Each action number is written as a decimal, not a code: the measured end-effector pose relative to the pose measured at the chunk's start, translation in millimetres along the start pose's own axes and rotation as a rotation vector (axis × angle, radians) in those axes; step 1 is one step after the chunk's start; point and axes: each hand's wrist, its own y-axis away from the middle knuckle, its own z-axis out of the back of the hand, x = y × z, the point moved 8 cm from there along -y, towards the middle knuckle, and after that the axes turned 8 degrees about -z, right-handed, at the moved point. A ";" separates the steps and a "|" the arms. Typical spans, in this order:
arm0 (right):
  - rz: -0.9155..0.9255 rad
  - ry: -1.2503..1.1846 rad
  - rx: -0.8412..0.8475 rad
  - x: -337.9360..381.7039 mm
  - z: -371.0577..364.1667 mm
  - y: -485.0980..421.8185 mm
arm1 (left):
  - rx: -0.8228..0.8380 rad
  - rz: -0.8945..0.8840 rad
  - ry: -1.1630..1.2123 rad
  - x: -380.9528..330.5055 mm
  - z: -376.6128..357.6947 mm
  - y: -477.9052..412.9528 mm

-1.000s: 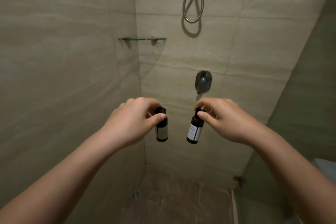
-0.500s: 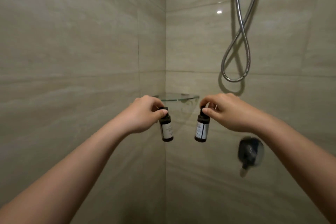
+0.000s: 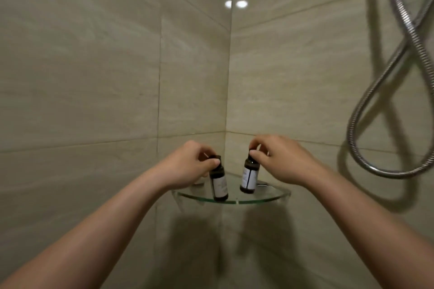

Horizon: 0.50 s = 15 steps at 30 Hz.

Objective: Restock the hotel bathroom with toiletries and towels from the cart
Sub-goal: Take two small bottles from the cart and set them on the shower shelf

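While left hand (image 3: pixel 187 168) and right hand (image 3: pixel 285 163) pinched the left bottle (image 3: pixel 218 184) and right bottle (image 3: pixel 248 179) by their caps, placement on the glass shelf (image 3: pixel 270 197) was the apparent step; release likely needed flat seating.

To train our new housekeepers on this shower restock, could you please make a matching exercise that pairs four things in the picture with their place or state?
Things:
1. left hand
2. right hand
3. glass shelf
4. shower hose

Places or states:
A. hangs in a loop on the right wall
B. pinches the top of the left bottle
C. fixed in the tiled corner
D. pinches the top of the right bottle

Pairs: 1-B, 2-D, 3-C, 4-A.
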 end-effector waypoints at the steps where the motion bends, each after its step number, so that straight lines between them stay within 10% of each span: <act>1: 0.015 -0.002 0.003 -3.0 -6.5 -11.0 | -0.006 0.007 0.005 4.6 -4.8 -9.3; 15: 0.095 0.016 0.077 -25.5 -72.4 -73.4 | -0.011 0.054 -0.054 49.9 -41.0 -63.8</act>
